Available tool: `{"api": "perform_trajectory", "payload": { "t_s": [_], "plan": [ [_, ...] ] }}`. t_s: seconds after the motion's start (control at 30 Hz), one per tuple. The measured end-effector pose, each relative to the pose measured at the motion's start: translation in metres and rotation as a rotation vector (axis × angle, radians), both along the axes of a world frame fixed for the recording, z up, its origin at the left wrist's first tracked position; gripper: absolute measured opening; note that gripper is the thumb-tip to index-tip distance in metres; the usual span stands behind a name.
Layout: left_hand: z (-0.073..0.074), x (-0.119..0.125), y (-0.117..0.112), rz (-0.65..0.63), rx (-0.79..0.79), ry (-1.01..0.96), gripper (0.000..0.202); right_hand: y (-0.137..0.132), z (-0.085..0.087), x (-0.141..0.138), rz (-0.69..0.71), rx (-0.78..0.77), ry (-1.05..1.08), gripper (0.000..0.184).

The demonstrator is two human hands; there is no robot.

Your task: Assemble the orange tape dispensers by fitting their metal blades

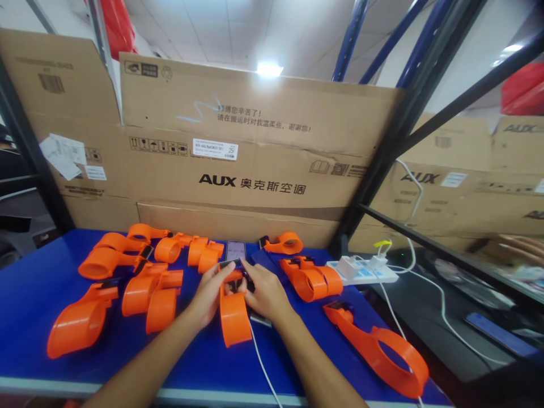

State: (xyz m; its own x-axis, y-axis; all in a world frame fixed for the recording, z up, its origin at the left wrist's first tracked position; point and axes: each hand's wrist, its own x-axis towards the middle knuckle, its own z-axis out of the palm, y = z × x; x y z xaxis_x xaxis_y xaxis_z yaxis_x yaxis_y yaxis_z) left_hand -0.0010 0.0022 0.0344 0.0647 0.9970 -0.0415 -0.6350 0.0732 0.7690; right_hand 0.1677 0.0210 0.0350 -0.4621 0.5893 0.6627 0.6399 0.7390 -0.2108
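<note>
At lower center of the frame, we clamp our left hand (208, 292) and right hand (267, 290) on an orange tape dispenser (236, 320), apparently adjusting its far end, the next move calling for steady support.

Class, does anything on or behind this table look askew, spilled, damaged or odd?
Two things on the cardboard behind the blue table look odd: the white papers at its left sit tilted and overlapping, unlike the straight label nearer the middle, and a pale scribble runs beside the printed lettering. No spill shows.
</note>
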Motion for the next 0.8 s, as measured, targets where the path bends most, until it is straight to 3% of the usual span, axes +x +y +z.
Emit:
{"api": "perform_trajectory", "payload": {
  "t_s": [0.3,0.6,0.8],
  "plan": [
    [0.0,-0.002,-0.003,-0.098,0.021,0.051,0.031,-0.002,-0.007,-0.004,0.01,0.009,-0.006,0.06],
    [-0.007,-0.005,0.002,-0.07,-0.016,0.095,0.031,0.0,-0.014,-0.006,0.013,0.071,-0.005,0.059],
    [-0.009,-0.005,0.004,-0.032,-0.02,0.086,0.033,-0.001,-0.003,-0.001,0.045,0.024,0.01,0.054]
  ]
}}
